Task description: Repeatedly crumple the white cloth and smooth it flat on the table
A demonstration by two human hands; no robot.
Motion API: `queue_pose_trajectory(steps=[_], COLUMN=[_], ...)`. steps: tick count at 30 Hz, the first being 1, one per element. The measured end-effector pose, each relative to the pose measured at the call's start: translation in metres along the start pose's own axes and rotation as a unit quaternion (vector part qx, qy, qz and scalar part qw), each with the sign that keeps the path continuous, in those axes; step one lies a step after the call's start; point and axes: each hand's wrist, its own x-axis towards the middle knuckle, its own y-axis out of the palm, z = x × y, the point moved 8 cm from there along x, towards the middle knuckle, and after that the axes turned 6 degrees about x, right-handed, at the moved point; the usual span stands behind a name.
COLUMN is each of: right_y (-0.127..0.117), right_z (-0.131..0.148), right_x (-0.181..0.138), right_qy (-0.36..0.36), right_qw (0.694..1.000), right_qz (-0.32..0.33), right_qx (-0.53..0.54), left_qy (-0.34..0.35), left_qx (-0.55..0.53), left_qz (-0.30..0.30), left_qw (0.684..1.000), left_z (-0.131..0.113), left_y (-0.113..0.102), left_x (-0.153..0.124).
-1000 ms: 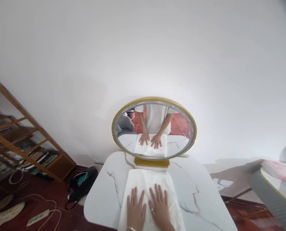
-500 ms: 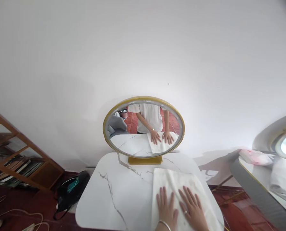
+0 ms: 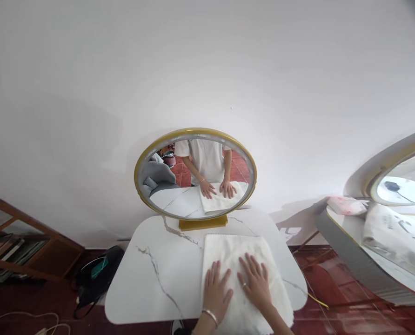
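Note:
A white cloth (image 3: 236, 249) lies spread on the right part of the marbled white tabletop (image 3: 151, 279), its near end reaching past the front edge. My left hand (image 3: 216, 291), with a bangle at the wrist, rests flat on the cloth's left side, fingers apart. Beside it my right hand (image 3: 254, 281), wearing a ring, also presses flat on the cloth with its fingers stretched out. Behind the cloth stands an oval gold-framed mirror (image 3: 193, 186) on a gold base (image 3: 203, 222); it reflects both hands on the cloth.
To the right is a second table (image 3: 347, 260) holding a pink-and-white packet (image 3: 347, 205), a white printed fabric item (image 3: 396, 232) and another gold-framed mirror (image 3: 371, 186). A black bag (image 3: 104, 274) and a wooden shelf (image 3: 50, 253) stand at left. Cables (image 3: 26, 316) lie on the red floor.
The view has turned to the right, showing more of the second table. On the tabletop, the cloth lies a little nearer and farther left, with both hands still flat on it.

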Motion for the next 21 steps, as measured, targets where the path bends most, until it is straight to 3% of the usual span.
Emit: queue_pose_trajectory(steps=[4,9,12,16,21], right_y=[-0.001,-0.008,-0.004,0.002,0.005], right_z=[0.011,-0.004,0.005,0.03,0.063], right_x=[0.029,0.088,0.108,0.114,0.119], right_qy=[-0.007,-0.009,-0.038,-0.069,-0.095], right_qw=[0.993,0.99,0.986,0.98,0.964], right_qz=[0.029,0.062,0.101,0.125,0.177], right_qx=[0.112,0.126,0.129,0.14,0.175], left_qy=[-0.059,-0.157,-0.196,-0.186,-0.094], left_qx=[0.014,0.054,0.059,0.047,0.012], left_qz=[-0.029,-0.02,0.006,0.027,0.025], left_qw=[0.998,0.986,0.979,0.981,0.995], left_z=[0.037,0.068,0.08,0.079,0.061], left_y=[-0.03,-0.08,-0.089,-0.09,-0.105], left_x=[0.003,0.06,0.083,0.087,0.077])
